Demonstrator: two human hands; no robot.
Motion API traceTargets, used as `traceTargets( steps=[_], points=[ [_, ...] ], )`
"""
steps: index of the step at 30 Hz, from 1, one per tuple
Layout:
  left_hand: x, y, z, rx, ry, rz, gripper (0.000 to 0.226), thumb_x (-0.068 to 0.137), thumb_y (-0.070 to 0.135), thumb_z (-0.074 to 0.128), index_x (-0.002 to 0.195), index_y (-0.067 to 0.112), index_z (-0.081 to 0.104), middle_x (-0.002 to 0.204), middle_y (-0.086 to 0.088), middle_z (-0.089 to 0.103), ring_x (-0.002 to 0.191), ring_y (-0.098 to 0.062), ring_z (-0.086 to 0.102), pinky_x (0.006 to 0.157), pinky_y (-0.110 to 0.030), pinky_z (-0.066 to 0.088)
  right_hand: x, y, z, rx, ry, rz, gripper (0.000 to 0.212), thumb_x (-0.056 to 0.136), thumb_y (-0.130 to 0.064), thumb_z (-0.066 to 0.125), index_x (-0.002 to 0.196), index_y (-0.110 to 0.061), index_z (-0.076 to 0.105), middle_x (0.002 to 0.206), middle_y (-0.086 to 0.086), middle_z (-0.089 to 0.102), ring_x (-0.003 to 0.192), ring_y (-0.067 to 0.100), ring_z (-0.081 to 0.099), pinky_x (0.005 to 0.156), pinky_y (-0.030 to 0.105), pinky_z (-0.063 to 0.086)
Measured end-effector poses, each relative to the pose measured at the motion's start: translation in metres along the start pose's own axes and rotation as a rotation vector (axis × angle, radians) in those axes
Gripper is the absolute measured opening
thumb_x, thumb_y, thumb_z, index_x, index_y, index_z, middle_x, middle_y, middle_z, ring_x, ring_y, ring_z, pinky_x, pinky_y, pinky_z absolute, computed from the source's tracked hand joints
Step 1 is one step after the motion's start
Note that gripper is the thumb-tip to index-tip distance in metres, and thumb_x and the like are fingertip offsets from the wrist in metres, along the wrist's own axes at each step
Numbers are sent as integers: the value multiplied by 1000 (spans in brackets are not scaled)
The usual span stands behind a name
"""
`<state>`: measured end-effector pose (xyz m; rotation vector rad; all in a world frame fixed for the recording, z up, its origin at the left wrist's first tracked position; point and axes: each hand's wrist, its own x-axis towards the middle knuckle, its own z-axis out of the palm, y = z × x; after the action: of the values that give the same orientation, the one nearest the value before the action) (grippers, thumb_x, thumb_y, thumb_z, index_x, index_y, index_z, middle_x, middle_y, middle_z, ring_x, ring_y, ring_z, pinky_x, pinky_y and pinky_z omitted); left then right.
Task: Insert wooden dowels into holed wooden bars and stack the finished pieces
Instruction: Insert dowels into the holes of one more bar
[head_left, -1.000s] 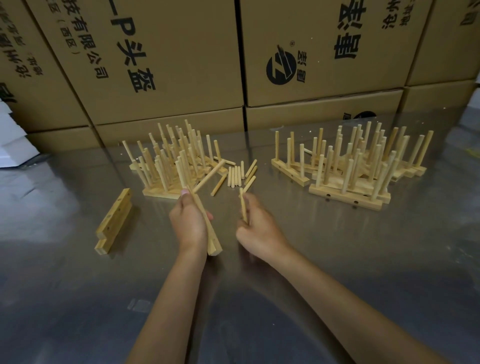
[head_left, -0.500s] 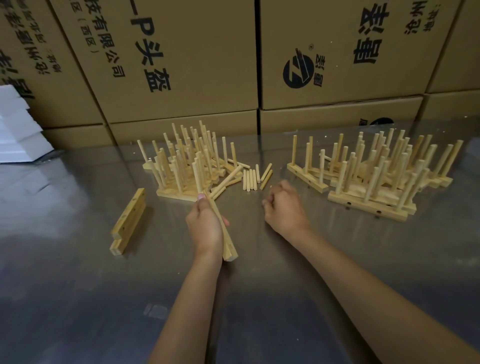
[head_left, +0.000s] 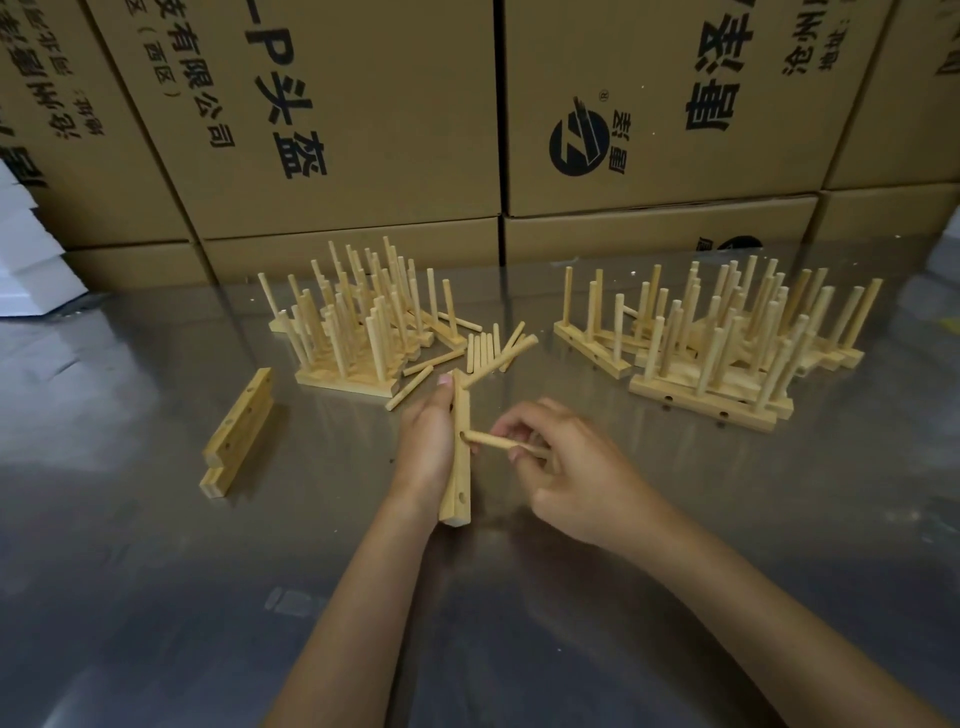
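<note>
We hold the holed bar (head_left: 460, 457) in our left hand (head_left: 427, 448), fingers wrapped round its upper half so that it stands on its near end on the steel table (head_left: 156, 597), leaning a little away from us, with the drilled face turned toward the right. Our right hand (head_left: 563, 467) pinches a dowel (head_left: 491, 440) between thumb and fingertips, its tip right at the middle hole of the bar; whether it has entered we cannot tell. The parts look light, stiff and dry, so we judge they will not bend, but a thin peg could jam or splinter if driven in crooked. We would grip the dowel close behind its leading end for aim, then push along its axis, while the left hand braces the bar just behind the hole. Loose dowels (head_left: 485, 351) lie just beyond our hands, two bare bars (head_left: 240, 431) rest to the left, and finished pieces stand in a left stack (head_left: 353, 322) and a right stack (head_left: 727, 343).
</note>
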<state>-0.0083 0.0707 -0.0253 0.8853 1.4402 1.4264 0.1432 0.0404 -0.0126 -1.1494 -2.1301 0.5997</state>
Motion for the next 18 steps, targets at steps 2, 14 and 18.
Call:
traceTargets(
  steps=[2, 14, 18],
  points=[
    [-2, -3, 2, 26, -47, 12, 41, 104, 41, 45, 100, 12, 73, 58, -2, 55, 53, -17, 56, 67, -35, 47, -7, -4, 1, 19, 37, -48, 23, 95, -15, 55, 97, -37, 59, 78, -21, 56, 66, 4, 56, 54, 14, 39],
    [-13, -10, 8, 115, -121, 72, 42, 107, 37, 41, 78, 12, 61, 57, -5, 55, 42, -8, 53, 40, -17, 40, -12, -2, -6, -198, -10, -177, 20, 92, -8, 50, 91, -23, 63, 82, -9, 58, 76, 11, 54, 64, 35, 47],
    [-16, -12, 12, 128, -157, 112, 41, 107, 33, 40, 80, 8, 58, 56, -1, 58, 47, -6, 56, 43, -19, 44, -9, -3, -8, -257, -64, -161, 18, 89, -9, 49, 90, -22, 62, 85, -8, 64, 77, 15, 59, 68, 36, 50]
  ],
)
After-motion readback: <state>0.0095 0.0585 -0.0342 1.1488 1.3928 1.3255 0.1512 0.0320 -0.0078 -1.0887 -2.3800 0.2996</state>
